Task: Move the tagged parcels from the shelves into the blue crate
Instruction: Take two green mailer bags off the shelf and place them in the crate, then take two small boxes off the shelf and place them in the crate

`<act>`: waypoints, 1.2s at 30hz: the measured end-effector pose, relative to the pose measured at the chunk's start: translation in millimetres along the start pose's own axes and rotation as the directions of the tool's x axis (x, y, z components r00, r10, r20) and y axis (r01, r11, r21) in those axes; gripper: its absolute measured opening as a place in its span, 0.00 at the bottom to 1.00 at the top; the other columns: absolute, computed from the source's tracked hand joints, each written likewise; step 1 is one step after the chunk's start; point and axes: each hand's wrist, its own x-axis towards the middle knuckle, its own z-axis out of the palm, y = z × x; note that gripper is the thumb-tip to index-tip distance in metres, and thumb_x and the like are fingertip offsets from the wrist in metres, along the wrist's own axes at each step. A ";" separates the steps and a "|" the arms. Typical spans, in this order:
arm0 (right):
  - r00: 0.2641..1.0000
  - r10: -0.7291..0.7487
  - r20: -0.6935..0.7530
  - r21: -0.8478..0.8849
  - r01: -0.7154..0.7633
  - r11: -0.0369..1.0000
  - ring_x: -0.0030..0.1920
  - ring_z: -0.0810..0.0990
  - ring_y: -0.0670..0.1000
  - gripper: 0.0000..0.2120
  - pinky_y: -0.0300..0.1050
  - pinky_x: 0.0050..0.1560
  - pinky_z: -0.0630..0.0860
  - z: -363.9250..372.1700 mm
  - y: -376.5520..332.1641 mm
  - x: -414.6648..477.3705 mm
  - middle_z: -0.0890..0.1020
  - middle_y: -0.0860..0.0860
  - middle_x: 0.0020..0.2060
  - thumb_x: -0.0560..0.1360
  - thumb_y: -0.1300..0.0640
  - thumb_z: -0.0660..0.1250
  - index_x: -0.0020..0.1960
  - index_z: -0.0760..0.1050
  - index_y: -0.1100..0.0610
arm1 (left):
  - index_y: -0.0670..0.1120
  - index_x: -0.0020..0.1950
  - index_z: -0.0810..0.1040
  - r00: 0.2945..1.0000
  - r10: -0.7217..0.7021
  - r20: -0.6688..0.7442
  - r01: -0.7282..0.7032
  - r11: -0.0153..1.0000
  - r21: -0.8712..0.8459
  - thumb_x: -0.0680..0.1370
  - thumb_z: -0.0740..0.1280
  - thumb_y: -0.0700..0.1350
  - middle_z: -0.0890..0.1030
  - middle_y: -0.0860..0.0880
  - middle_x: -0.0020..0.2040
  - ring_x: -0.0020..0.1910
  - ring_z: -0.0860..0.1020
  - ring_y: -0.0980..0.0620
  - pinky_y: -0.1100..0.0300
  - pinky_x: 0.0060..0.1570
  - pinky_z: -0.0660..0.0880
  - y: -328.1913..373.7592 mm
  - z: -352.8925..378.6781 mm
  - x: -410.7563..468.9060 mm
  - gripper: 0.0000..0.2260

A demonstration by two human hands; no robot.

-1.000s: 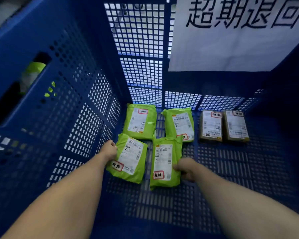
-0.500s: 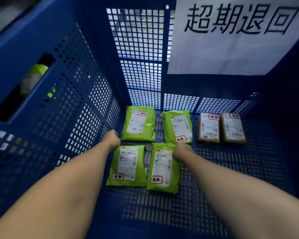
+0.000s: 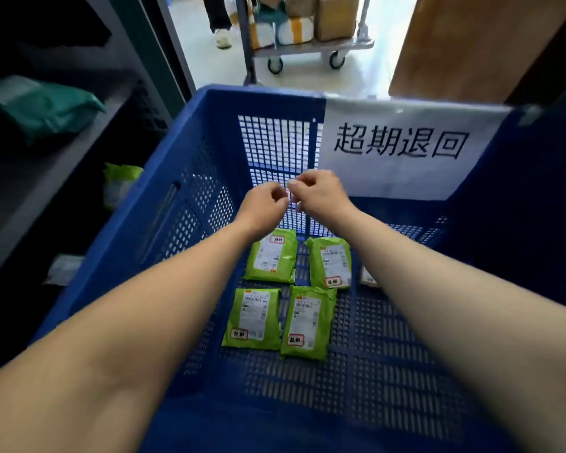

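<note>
Four green parcels lie flat on the floor of the blue crate (image 3: 206, 191), centre frame, two by two: upper-left parcel (image 3: 272, 255), upper-right parcel (image 3: 330, 263), lower-left parcel (image 3: 253, 318), lower-right parcel (image 3: 306, 322), each with a red-edged tag. Above them we see the left hand (image 3: 264, 204) and right hand (image 3: 317, 194) almost touching, fingers curled in together, nothing visible in either. White sign (image 3: 402, 148) on the crate wall, upper right. Loaded trolley (image 3: 307, 44) at the top edge.
</note>
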 end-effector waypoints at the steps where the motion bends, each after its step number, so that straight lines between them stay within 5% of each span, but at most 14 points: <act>1: 1.000 -0.029 0.004 0.023 0.029 0.999 0.42 0.79 0.58 0.08 0.53 0.45 0.76 -10.8 -22.8 -7.3 0.80 0.57 0.38 0.76 0.56 0.65 0.42 0.78 0.60 | 0.41 0.47 0.79 0.999 0.014 -0.042 -0.015 0.999 -0.041 0.74 0.63 0.41 0.82 0.45 0.45 0.46 0.79 0.45 0.53 0.49 0.75 20.4 -17.3 -4.0 0.07; 5: 0.994 -0.111 -0.017 0.094 0.112 0.989 0.40 0.79 0.58 0.12 0.56 0.47 0.76 -53.9 -120.5 -38.7 0.81 0.60 0.39 0.77 0.54 0.64 0.44 0.78 0.64 | 0.45 0.45 0.78 0.980 0.085 -0.182 -0.111 0.984 -0.139 0.75 0.64 0.42 0.81 0.51 0.41 0.39 0.78 0.54 0.60 0.43 0.76 103.5 -101.0 -25.9 0.04; 9: 0.983 -0.180 -0.016 0.184 0.180 0.966 0.35 0.77 0.51 0.12 0.44 0.37 0.74 -92.0 -228.2 -70.6 0.79 0.54 0.34 0.78 0.55 0.63 0.37 0.76 0.56 | 0.47 0.45 0.77 0.953 0.067 -0.295 -0.147 0.954 -0.261 0.76 0.64 0.41 0.80 0.51 0.38 0.38 0.77 0.55 0.61 0.42 0.74 182.2 -187.7 -58.1 0.03; 14: 0.949 -0.314 -0.009 0.209 0.309 0.928 0.34 0.78 0.49 0.12 0.38 0.36 0.75 -134.2 -367.3 -106.4 0.80 0.55 0.36 0.79 0.54 0.62 0.45 0.78 0.62 | 0.46 0.46 0.77 0.898 0.078 -0.434 -0.235 0.917 -0.322 0.77 0.63 0.41 0.78 0.55 0.38 0.36 0.74 0.60 0.75 0.35 0.70 271.8 -298.7 -106.0 0.04; 21: 0.843 -0.536 0.044 0.266 0.507 0.820 0.33 0.78 0.44 0.09 0.34 0.36 0.74 -162.3 -530.8 -163.1 0.80 0.51 0.35 0.78 0.53 0.63 0.47 0.77 0.58 | 0.48 0.47 0.77 0.790 0.077 -0.608 -0.318 0.900 -0.299 0.77 0.63 0.41 0.77 0.56 0.39 0.39 0.75 0.59 0.69 0.42 0.71 368.0 -434.4 -185.5 0.04; 27: 0.727 -0.683 0.067 0.480 0.577 0.661 0.31 0.78 0.42 0.04 0.32 0.35 0.76 -161.3 -616.0 -234.3 0.80 0.51 0.35 0.78 0.55 0.63 0.47 0.75 0.55 | 0.45 0.49 0.78 0.665 0.069 -0.744 -0.349 0.909 -0.227 0.78 0.63 0.41 0.80 0.51 0.43 0.44 0.78 0.55 0.64 0.48 0.75 418.6 -492.8 -270.0 0.04; 31: 0.624 -0.769 0.135 0.559 0.593 0.579 0.33 0.79 0.45 0.05 0.39 0.38 0.78 -156.8 -647.2 -279.4 0.80 0.49 0.35 0.78 0.53 0.63 0.44 0.75 0.49 | 0.45 0.49 0.78 0.576 0.009 -0.818 -0.288 0.938 -0.192 0.78 0.63 0.41 0.80 0.50 0.43 0.44 0.78 0.53 0.59 0.48 0.76 429.0 -502.7 -330.2 0.05; 36: 0.507 -0.836 0.210 0.649 0.567 0.507 0.32 0.79 0.41 0.05 0.35 0.36 0.77 -145.2 -666.5 -328.8 0.82 0.47 0.34 0.77 0.51 0.64 0.44 0.76 0.49 | 0.45 0.49 0.79 0.418 -0.057 -0.907 -0.199 0.968 -0.153 0.78 0.64 0.41 0.81 0.48 0.45 0.46 0.79 0.51 0.61 0.47 0.76 437.2 -505.4 -397.0 0.05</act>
